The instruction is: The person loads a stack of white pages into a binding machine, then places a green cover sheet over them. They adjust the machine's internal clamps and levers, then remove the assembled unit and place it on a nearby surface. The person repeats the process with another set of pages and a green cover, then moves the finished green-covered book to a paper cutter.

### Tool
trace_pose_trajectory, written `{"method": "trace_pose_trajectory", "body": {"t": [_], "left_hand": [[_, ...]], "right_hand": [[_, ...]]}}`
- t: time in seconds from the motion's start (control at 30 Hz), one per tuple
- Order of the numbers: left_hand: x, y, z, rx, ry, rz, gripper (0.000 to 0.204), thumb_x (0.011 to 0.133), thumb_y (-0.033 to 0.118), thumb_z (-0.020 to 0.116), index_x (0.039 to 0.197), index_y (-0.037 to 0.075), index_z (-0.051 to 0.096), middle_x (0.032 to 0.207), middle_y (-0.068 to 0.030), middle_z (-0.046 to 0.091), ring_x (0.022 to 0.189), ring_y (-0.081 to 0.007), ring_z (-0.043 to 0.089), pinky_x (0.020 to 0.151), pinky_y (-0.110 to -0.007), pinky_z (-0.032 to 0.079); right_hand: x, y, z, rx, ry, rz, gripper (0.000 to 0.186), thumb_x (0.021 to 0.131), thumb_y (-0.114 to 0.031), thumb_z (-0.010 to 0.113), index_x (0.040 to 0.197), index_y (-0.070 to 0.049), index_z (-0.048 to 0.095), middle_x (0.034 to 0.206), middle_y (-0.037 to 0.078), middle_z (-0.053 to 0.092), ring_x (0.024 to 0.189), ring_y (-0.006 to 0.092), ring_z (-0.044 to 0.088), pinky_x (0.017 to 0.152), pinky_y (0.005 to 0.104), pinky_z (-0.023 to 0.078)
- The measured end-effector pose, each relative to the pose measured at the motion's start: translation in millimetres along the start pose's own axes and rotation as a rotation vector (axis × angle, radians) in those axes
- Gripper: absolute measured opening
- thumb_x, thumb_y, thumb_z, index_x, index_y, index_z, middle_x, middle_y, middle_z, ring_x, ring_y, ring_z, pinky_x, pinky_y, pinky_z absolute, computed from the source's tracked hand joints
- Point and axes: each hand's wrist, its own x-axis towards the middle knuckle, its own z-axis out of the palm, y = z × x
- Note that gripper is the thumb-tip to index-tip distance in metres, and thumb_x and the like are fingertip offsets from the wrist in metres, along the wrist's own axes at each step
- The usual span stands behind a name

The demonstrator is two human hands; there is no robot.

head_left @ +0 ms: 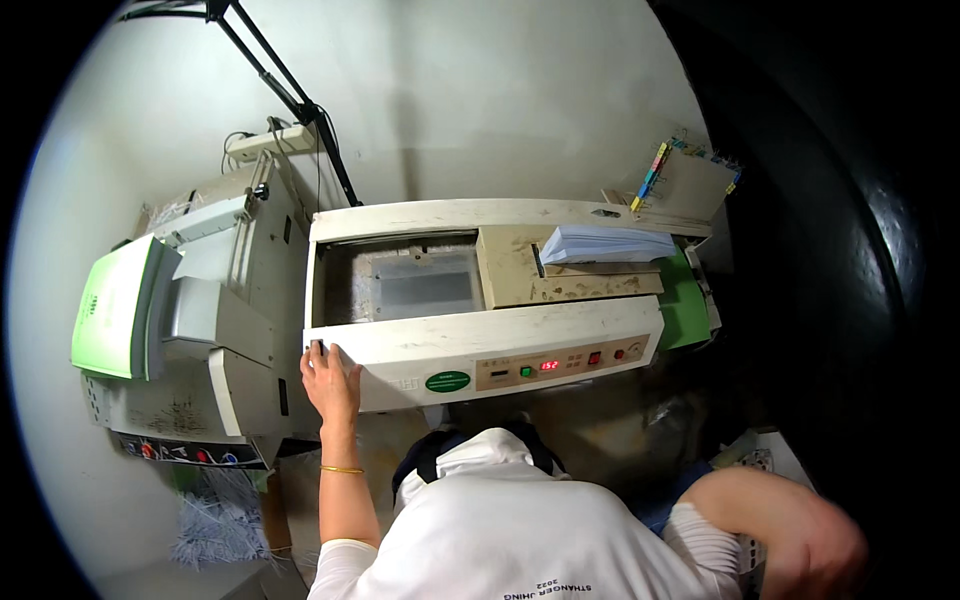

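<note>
My left hand (332, 386) rests at the left front corner of a long cream-coloured binding machine (420, 350). Its fingertips touch the edge beside a small dark slot or switch; the fingers are loosely stretched and hold nothing. At the lower right is my right hand (835, 548), off the machine and smeared by motion, so its fingers cannot be made out. A thick block of white paper (605, 245) stands in the beige carriage (510, 270) on the machine's right half. Under the carriage's right end lies a green sheet (685, 308).
Left of it stands a second machine (240, 320) bearing a green-covered paper stack (115, 310), with paper shreds (220, 520) below. A black lamp arm (300, 100) rises behind, near a power strip (270, 143). A board with coloured clips (685, 180) stands at the back right.
</note>
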Motion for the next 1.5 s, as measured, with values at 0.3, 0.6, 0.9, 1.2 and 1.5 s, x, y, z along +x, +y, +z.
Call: {"method": "trace_pose_trajectory", "body": {"t": [0.3,0.6,0.9,1.2,1.5], "left_hand": [[-25,52,12,-0.144,0.078,0.077,0.05,0.077,0.014,0.074,0.124,0.008,0.058,0.14,-0.0198,0.043,0.129,-0.0393,0.037,0.106,-0.048,0.034],[-52,202,42,-0.326,-0.017,0.167,0.06,0.076,0.013,0.074,0.132,0.011,0.052,0.141,-0.0163,0.042,0.131,-0.0387,0.037,0.107,-0.049,0.032],[-62,285,77,-0.273,0.012,0.082,0.056,0.081,0.008,0.066,0.135,0.012,0.05,0.146,-0.0164,0.038,0.135,-0.0387,0.033,0.11,-0.05,0.028],[-184,299,74,-0.672,-0.516,-0.366,0.015,0.087,0.02,0.066,0.09,0.006,0.064,0.083,-0.0154,0.065,0.079,-0.0352,0.062,0.07,-0.043,0.049],[-172,282,5,-0.792,-1.052,-0.513,0.044,0.098,0.04,0.049,0.09,-0.002,0.062,0.083,-0.0196,0.066,0.075,-0.0321,0.061,0.072,-0.039,0.047]], "right_hand": [[-259,-6,69,-0.101,-0.97,1.112,0.017,0.083,-0.011,0.068,0.098,-0.004,0.064,0.109,0.011,0.063,0.105,0.0329,0.055,0.093,0.0397,0.042],[-423,-28,40,0.106,-1.445,1.024,0.085,0.073,-0.03,0.079,0.145,-0.014,0.036,0.151,0.013,0.03,0.139,0.0319,0.028,0.115,0.0498,0.018],[-472,-6,36,0.286,-1.294,0.978,0.097,0.066,-0.038,0.083,0.147,-0.016,0.033,0.152,0.014,0.026,0.141,0.0321,0.022,0.115,0.0531,0.013],[-477,-3,35,0.32,-1.259,0.99,0.092,0.068,-0.036,0.082,0.145,-0.016,0.036,0.151,0.013,0.028,0.14,0.0325,0.024,0.114,0.0523,0.014],[-479,-2,33,0.28,-1.264,0.988,0.092,0.067,-0.038,0.082,0.145,-0.019,0.037,0.152,0.011,0.029,0.139,0.0307,0.026,0.114,0.0525,0.016]]}}
